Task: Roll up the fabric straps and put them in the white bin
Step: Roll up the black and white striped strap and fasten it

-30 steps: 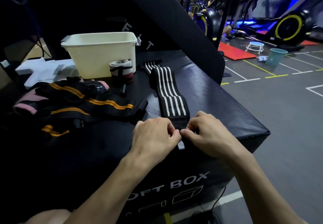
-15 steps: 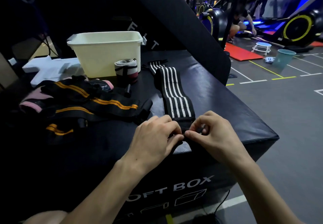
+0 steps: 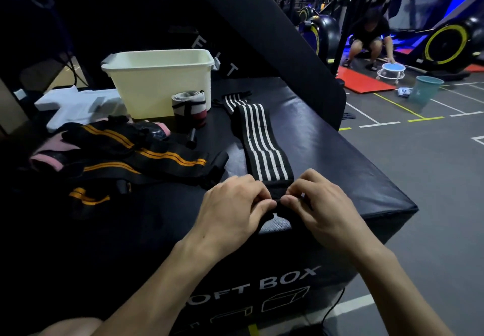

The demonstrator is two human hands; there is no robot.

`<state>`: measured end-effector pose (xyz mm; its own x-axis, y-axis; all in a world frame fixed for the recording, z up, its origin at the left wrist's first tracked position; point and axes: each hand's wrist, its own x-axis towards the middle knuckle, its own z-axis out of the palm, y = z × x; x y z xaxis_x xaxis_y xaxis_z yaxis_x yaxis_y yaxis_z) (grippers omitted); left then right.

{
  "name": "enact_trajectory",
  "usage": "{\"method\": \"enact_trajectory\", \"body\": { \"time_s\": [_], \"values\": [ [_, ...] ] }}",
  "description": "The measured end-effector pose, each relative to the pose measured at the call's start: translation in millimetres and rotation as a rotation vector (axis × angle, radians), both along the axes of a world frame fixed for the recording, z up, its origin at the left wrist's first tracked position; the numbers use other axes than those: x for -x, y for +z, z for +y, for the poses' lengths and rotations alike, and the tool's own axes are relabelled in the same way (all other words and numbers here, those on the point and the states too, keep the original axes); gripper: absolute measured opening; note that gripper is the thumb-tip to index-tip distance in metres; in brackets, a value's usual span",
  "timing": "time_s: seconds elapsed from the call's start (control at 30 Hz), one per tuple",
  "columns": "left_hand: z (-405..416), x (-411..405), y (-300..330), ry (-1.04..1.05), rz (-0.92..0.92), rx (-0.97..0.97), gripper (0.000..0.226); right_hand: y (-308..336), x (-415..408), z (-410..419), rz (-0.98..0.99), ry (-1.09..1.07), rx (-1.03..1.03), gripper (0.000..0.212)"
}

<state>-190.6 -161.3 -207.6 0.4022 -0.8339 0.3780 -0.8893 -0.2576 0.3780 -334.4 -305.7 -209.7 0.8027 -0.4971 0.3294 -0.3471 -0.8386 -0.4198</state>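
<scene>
The black-and-white striped strap (image 3: 264,147) lies flat on the black soft box (image 3: 340,157), running from the near edge toward 12 o'clock. At its near end, the left hand (image 3: 235,210) and right hand (image 3: 319,210) each have a grip closed on the strap's black tip, thumbs and fingers pinching it. At 9 o'clock sits a heap of black-and-orange straps (image 3: 136,157). Farther, at 11 o'clock, a rolled strap (image 3: 189,109) stands just beside the white bin (image 3: 162,84).
</scene>
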Motion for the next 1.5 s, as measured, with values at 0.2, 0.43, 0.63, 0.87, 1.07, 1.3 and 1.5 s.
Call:
{"method": "enact_trajectory", "body": {
  "time_s": [0.2, 0.43, 0.63, 0.87, 1.07, 1.3, 1.5],
  "values": [
    [-4.0, 3.2, 3.7, 0.064, 0.108, -0.032, 0.024, 3.0, -5.4, -3.7, 0.125, -0.034, -0.031, 0.027],
    [-3.2, 0.1, -0.3, -0.027, -0.082, 0.063, 0.019, 11.5, -11.7, -4.5, 0.134, -0.104, -0.135, 0.034],
    [-5.8, -2.9, -1.7, -0.051, -0.158, 0.058, 0.021, 0.3, -4.6, 0.0, -0.128, -0.028, -0.109, 0.018],
    [-8.9, -5.7, -3.3, -0.023, 0.0, 0.056, 0.018, -7.4, 8.2, -3.7, -0.12, 0.093, 0.024, 0.027],
    [-7.8, -9.5, -4.1, -0.08, -0.014, 0.063, 0.02, -15.8, -1.0, -5.8, -0.171, 0.025, 0.123, 0.018],
    [-8.1, -5.9, -2.9, -0.08, -0.067, 0.066, 0.029, -12.3, -4.7, -11.5, -0.154, 0.08, 0.058, 0.029],
    [-22.8, -18.3, 2.5, -0.022, 0.273, -0.039, 0.02, -8.4, -14.2, -11.1, -0.199, 0.095, -0.038, 0.019]
  ]
}}
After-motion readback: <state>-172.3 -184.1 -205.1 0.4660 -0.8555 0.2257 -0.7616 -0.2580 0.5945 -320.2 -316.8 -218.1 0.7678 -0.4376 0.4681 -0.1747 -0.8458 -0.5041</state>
